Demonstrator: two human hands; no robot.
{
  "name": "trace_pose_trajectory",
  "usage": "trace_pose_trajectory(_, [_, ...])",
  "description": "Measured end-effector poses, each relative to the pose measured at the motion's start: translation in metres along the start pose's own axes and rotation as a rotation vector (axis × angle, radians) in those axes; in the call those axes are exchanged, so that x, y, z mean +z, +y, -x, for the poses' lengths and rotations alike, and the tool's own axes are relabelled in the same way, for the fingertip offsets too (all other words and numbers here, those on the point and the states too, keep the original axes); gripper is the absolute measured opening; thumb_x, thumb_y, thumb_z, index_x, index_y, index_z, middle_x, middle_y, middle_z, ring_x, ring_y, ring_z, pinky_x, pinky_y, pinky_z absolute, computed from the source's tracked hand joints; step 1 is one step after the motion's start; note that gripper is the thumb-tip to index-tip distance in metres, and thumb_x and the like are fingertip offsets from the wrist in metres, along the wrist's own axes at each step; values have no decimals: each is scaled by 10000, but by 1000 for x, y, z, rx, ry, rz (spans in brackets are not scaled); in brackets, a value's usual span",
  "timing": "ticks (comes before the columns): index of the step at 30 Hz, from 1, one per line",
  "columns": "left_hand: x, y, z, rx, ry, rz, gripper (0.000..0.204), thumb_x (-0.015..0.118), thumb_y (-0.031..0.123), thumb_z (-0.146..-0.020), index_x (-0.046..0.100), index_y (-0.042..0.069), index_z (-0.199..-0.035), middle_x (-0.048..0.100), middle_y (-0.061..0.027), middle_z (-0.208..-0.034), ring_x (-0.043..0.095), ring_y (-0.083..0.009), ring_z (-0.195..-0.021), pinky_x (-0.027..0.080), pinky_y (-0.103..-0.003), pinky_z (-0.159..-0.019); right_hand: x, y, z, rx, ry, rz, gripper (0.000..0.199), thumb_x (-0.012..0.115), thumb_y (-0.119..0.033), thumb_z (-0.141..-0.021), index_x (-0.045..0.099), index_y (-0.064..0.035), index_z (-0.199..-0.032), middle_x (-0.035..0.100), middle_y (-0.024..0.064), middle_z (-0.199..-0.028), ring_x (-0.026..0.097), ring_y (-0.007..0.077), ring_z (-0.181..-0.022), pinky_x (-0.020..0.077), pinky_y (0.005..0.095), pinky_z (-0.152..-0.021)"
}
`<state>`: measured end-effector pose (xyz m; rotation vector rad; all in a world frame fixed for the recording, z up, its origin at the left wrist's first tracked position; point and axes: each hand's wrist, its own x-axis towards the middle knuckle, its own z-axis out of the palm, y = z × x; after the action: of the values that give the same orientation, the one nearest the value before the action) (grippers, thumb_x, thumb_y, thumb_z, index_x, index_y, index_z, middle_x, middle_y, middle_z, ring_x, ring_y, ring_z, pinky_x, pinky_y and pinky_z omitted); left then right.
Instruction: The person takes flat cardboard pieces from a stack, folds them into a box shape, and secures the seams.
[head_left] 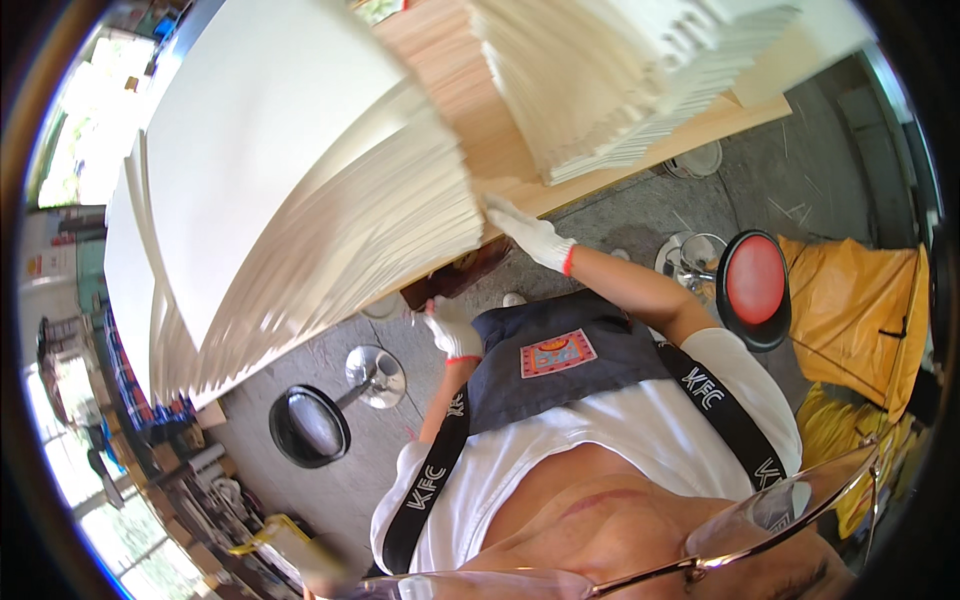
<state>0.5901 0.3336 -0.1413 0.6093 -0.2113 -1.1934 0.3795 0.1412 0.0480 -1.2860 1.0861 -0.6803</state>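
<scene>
A tall stack of large white sheets (370,180) leans over the near left part of the wooden table (425,45), its many edges fanned out in a slant. My right hand (535,238), in a white knit glove with a red cuff, reaches to the stack's near right corner. Its fingers are stretched out flat along the edges, and I see nothing held in them. Lower and to the left, my left hand (452,330) is gloved the same way. It is beside a dark reddish-brown glossy object (470,268) below the table edge; its fingers are small and unclear.
Another fanned stack of sheets (590,80) stands on the table at the far right, partly blurred. Round-seated stools stand on the concrete floor, one grey (312,425) at left and one red (755,278) at right. Yellow-orange sacks (855,315) lie beyond the red stool.
</scene>
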Motion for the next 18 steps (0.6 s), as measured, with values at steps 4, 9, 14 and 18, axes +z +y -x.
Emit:
trace_pose_trajectory(4, [111, -54, 15, -466, 186, 160, 346, 349, 354, -1013, 590, 127, -1112, 606, -39, -1053, 555, -245, -977, 449, -419, -759, -143, 33, 17, 308, -645, -67, 556, 507, -494, -959, 604, -37, -1261, 659, 69, -1196, 623, 157, -1070, 467, 232, -886])
trace_pose_trajectory(9, [244, -129, -11, -194, 334, -146, 394, 319, 347, -1039, 446, 148, -1355, 557, -85, -1246, 544, -235, -1119, 469, -382, -898, -348, -18, 3, 566, -717, 286, 516, 516, -500, -952, 688, -40, -1109, 723, 115, -896, 697, 190, -790, 562, 323, -706])
trace_pose_trajectory(14, [334, -192, -44, 228, 651, -283, 470, 450, 395, -992, 340, 218, -1413, 274, -72, -1529, 387, -316, -1301, 395, -524, -1018, -376, -9, -84, 73, -38, -386, 644, 502, -530, -947, 520, -23, -1344, 590, 197, -1271, 603, 262, -1117, 455, 351, -988])
trace_pose_trajectory(18, [373, -223, -58, 77, 715, 104, 563, 441, 550, -960, 376, 178, -1378, 305, -72, -1508, 333, -353, -1354, 352, -579, -1052, -321, 23, -165, 179, -118, -343, 788, 473, -585, -937, 322, -31, -1477, 424, 187, -1451, 430, 281, -1310, 339, 355, -1094])
